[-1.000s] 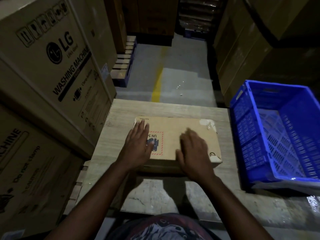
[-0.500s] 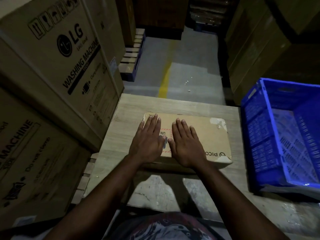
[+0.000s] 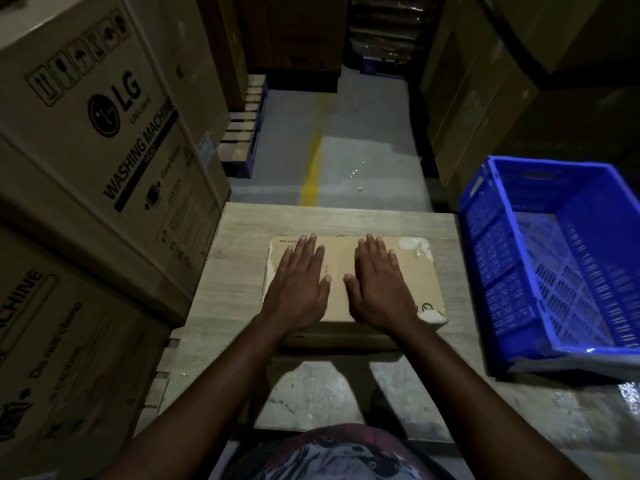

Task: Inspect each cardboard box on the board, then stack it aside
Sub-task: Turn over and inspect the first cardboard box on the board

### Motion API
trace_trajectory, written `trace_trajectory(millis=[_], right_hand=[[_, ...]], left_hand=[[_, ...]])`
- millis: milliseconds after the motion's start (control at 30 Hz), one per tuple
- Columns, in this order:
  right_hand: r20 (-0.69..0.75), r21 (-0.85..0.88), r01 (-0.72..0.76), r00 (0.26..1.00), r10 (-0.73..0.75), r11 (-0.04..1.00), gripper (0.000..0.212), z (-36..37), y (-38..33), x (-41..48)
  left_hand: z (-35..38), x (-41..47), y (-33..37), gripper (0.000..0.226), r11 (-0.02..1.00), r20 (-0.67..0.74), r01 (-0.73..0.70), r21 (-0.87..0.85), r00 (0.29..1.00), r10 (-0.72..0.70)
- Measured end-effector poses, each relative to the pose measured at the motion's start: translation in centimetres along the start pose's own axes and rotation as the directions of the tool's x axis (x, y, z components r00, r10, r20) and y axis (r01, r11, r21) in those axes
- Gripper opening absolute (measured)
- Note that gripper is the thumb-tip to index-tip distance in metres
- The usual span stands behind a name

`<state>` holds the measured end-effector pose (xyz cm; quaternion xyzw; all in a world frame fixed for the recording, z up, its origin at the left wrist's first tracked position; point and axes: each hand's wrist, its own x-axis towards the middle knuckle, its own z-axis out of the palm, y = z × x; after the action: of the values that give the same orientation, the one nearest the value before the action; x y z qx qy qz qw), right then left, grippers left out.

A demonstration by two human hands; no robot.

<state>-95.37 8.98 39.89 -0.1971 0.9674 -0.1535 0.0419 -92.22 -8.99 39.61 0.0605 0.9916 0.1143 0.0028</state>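
A flat brown cardboard box [image 3: 339, 261] lies on the pale wooden board [image 3: 235, 265], with torn white patches at its right corners. My left hand [image 3: 299, 282] lies flat on the left half of the box top, fingers straight and together. My right hand [image 3: 379, 282] lies flat on the right half in the same way. A narrow strip of box top shows between the two hands. Most of the printed label under my palms is hidden.
Large washing machine cartons [image 3: 104, 133] are stacked close on the left of the board. A blue plastic crate [image 3: 485, 258] stands on the floor to the right. More stacked cartons [image 3: 485, 98] line the right side of the aisle [image 3: 332, 161] beyond the board.
My hands have slid apart across the box top, the right one moving to the right half. The view has shifted slightly.
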Motion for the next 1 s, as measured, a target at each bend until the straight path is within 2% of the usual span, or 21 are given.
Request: trace_trajectory(millis=[100, 333, 467, 600, 700, 867, 1000], right_hand=[[0.009, -0.056, -0.037, 0.999, 0.037, 0.998, 0.081, 0.4, 0.8, -0.3], [-0.02, -0.088, -0.043, 0.999, 0.041, 0.995, 0.077, 0.9, 0.6, -0.2], [-0.025, -0.054, -0.027, 0.999, 0.026, 0.998, 0.076, 0.7, 0.7, -0.3], [-0.082, 0.076, -0.058, 0.995, 0.064, 0.995, 0.063, -0.5, 1.7, 0.3], [-0.135, 0.031, -0.121, 0.983, 0.124, 0.992, 0.062, -1.6, 3.4, 1.1], [-0.066, -0.065, -0.189, 0.981, 0.185, 0.98, 0.066, -1.5, 5.9, 1.6], [-0.1, -0.072, -0.202, 0.976, 0.194, 0.977, 0.067, -1.1, 5.8, 1.7]], left_hand=[[0.9, 0.2, 0.2, 0.072, 1.0, -0.009, 0.016, 0.02, 1.0, -0.015], [0.9, 0.3, 0.2, 0.075, 0.999, -0.012, 0.013, 0.033, 1.0, -0.012], [0.9, 0.0, 0.1, 0.075, 1.0, -0.029, 0.022, 0.013, 0.999, -0.022], [0.3, 0.9, 0.6, 0.067, 0.997, -0.055, 0.039, -0.072, 0.998, -0.043], [0.2, 2.3, 1.4, 0.06, 0.994, -0.075, -0.006, -0.111, 0.997, -0.003], [1.3, 3.6, 1.9, 0.064, 1.0, -0.018, -0.009, 0.006, 1.0, 0.009], [1.3, 3.7, 1.8, 0.065, 1.0, -0.014, -0.018, 0.011, 1.0, 0.018]])
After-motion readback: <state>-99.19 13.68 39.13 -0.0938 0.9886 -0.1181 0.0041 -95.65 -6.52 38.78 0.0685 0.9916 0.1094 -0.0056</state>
